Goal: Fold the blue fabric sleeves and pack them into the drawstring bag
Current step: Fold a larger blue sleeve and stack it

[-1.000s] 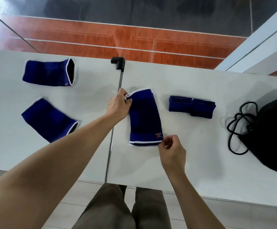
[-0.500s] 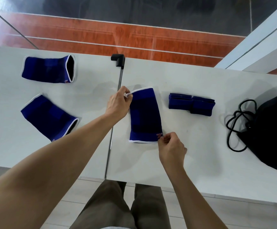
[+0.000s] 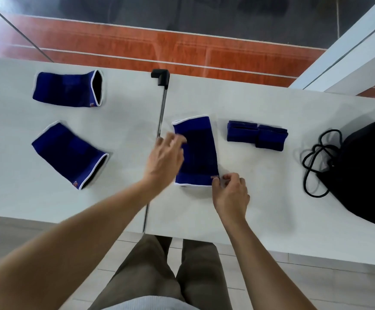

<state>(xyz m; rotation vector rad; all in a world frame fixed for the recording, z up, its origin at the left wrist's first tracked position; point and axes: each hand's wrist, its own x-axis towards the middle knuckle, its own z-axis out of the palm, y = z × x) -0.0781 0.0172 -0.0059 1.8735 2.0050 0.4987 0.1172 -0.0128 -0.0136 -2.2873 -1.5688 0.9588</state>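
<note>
A blue sleeve with white edging [image 3: 198,153] lies flat on the white table [image 3: 260,209] in front of me. My right hand [image 3: 231,193] pinches its near right corner. My left hand [image 3: 165,157], fingers apart and blurred, hovers at the sleeve's left edge and holds nothing. Two more unfolded blue sleeves lie to the left, one far [image 3: 68,89] and one near [image 3: 70,154]. Two folded blue sleeves [image 3: 257,135] sit side by side to the right. The black drawstring bag [image 3: 370,173] lies at the far right, its cord [image 3: 314,162] looped on the table.
A black clamp on a metal rod [image 3: 160,78] runs along the seam between two tabletops. My legs show below the near table edge. Beyond the far edge is an orange floor. A white beam crosses the upper right corner.
My left hand let go of the sleeve's far left corner and pulled back toward me along its left edge. My right hand kept its pinch on the near right corner.
</note>
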